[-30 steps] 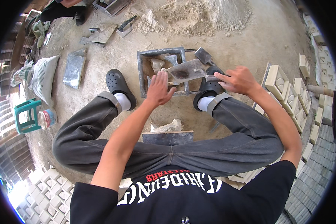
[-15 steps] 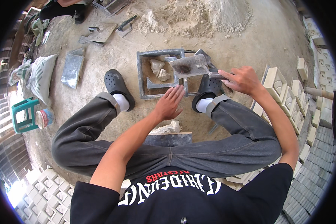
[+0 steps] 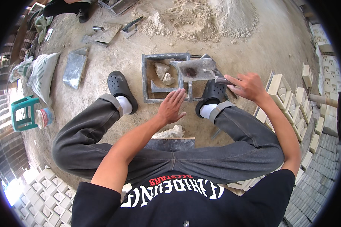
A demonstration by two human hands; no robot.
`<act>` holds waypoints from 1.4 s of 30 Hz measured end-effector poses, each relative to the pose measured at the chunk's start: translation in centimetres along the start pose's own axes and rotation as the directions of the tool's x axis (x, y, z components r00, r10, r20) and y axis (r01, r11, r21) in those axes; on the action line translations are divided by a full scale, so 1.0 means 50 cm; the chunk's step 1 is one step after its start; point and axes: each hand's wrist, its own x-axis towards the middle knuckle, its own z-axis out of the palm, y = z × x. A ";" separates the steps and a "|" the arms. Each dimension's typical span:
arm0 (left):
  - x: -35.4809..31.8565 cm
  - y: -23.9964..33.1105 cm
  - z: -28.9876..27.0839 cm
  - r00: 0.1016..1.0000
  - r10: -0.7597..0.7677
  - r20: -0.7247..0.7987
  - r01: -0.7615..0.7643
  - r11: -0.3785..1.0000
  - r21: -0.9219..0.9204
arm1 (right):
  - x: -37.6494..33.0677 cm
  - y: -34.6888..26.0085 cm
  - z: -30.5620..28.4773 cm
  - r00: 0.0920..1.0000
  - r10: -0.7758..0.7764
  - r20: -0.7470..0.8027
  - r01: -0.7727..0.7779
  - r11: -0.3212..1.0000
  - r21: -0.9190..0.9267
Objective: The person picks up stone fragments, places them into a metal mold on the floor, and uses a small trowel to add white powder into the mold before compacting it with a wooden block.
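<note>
The right hand (image 3: 247, 87) has its fingers wrapped around a trowel (image 3: 205, 69), blade toward ten o'clock, above the frame's (image 3: 144, 79) three-o'clock side. The left hand (image 3: 172, 106), fingers straight, thumb apart, is at six o'clock; contact unclear.

A green stool (image 3: 25, 101) is beside a tub (image 3: 45, 117), near what seems a white sack (image 3: 44, 77).

Your trowel (image 3: 204, 67) at 1 o'clock is grey with a dark brown patch; the mould frame (image 3: 144, 80) at 12 is bluish grey, its lumps (image 3: 161, 70) off-white. Your jeans (image 3: 91, 138) are charcoal, clogs (image 3: 118, 85) black, socks (image 3: 124, 104) white, T-shirt (image 3: 155, 215) black, printed red and white. At 10, the sack (image 3: 46, 77) is white with grey-green stripes.
</note>
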 end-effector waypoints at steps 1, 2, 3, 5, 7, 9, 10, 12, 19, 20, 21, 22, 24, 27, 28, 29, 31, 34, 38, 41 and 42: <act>-0.005 -0.003 -0.003 0.997 -0.075 -0.019 0.075 0.997 -0.013 | 0.003 -0.001 -0.001 0.999 0.042 -0.007 -0.042 0.999 0.027; -0.007 -0.009 -0.008 0.988 -0.149 -0.042 0.148 0.989 -0.025 | 0.004 0.001 0.003 0.999 0.038 -0.007 -0.038 0.999 0.024; -0.011 -0.026 -0.005 0.987 -0.153 -0.046 0.152 0.988 -0.026 | 0.004 0.002 0.014 0.981 0.193 -0.022 -0.188 0.972 0.144; -0.022 -0.079 0.002 0.987 -0.142 -0.080 0.141 0.990 -0.009 | 0.018 0.007 0.029 0.941 0.337 -0.022 -0.320 0.911 0.261; -0.031 -0.121 -0.014 0.966 -0.233 -0.112 0.234 0.972 -0.008 | 0.045 0.021 0.042 0.736 0.659 0.156 -0.663 0.656 0.359; -0.037 -0.153 -0.030 0.918 -0.361 -0.164 0.369 0.929 0.022 | 0.070 0.060 0.084 0.714 0.684 0.151 -0.669 0.601 0.437; -0.036 -0.161 -0.034 0.918 -0.359 -0.170 0.368 0.930 0.020 | 0.085 0.084 0.111 0.686 0.712 0.153 -0.671 0.536 0.513; -0.041 -0.174 -0.042 0.843 -0.522 -0.132 0.522 0.852 -0.040 | 0.131 0.130 0.187 0.633 0.746 0.207 -0.721 0.472 0.507; -0.031 -0.185 -0.045 0.819 -0.574 0.015 0.570 0.810 -0.134 | 0.290 0.199 0.341 0.415 0.782 0.465 -0.828 0.112 0.550; -0.034 -0.190 -0.049 0.830 -0.555 0.051 0.556 0.821 -0.127 | 0.311 0.205 0.370 0.422 0.778 0.466 -0.825 0.117 0.552; -0.036 -0.193 -0.046 0.830 -0.556 0.034 0.555 0.819 -0.149 | 0.331 0.210 0.390 0.386 0.782 0.490 -0.835 0.070 0.546; -0.038 -0.196 -0.043 0.827 -0.561 0.032 0.559 0.815 -0.151 | 0.346 0.217 0.407 0.350 0.784 0.514 -0.843 0.024 0.538; -0.049 -0.205 -0.042 0.833 -0.548 0.080 0.553 0.816 -0.170 | 0.392 0.213 0.423 0.329 0.793 0.513 -0.846 0.005 0.534; -0.044 -0.208 -0.046 0.844 -0.525 0.105 0.535 0.819 -0.206 | 0.427 0.245 0.466 0.291 0.817 0.499 -0.847 -0.023 0.532; -0.035 -0.206 -0.051 0.858 -0.498 0.125 0.513 0.828 -0.226 | 0.425 0.270 0.480 0.276 0.830 0.484 -0.843 -0.033 0.537; -0.038 -0.211 -0.052 0.860 -0.496 0.119 0.510 0.829 -0.228 | 0.446 0.269 0.481 0.292 0.825 0.483 -0.837 -0.024 0.547; -0.048 -0.213 -0.054 0.853 -0.507 0.128 0.523 0.824 -0.218 | 0.468 0.264 0.479 0.277 0.835 0.476 -0.848 -0.022 0.530; -0.058 -0.211 -0.052 0.844 -0.514 0.153 0.536 0.813 -0.226 | 0.457 0.240 0.472 0.257 0.851 0.458 -0.833 -0.045 0.551; -0.044 -0.215 -0.038 0.860 -0.501 0.099 0.508 0.817 -0.272 | 0.373 0.232 0.447 0.313 0.845 0.434 -0.836 0.028 0.548; -0.054 -0.217 -0.031 0.841 -0.533 0.093 0.538 0.809 -0.235 | 0.314 0.183 0.365 0.379 0.827 0.415 -0.827 0.102 0.553; -0.054 -0.218 -0.025 0.843 -0.531 0.086 0.534 0.810 -0.242 | 0.287 0.180 0.338 0.425 0.793 0.436 -0.824 0.139 0.550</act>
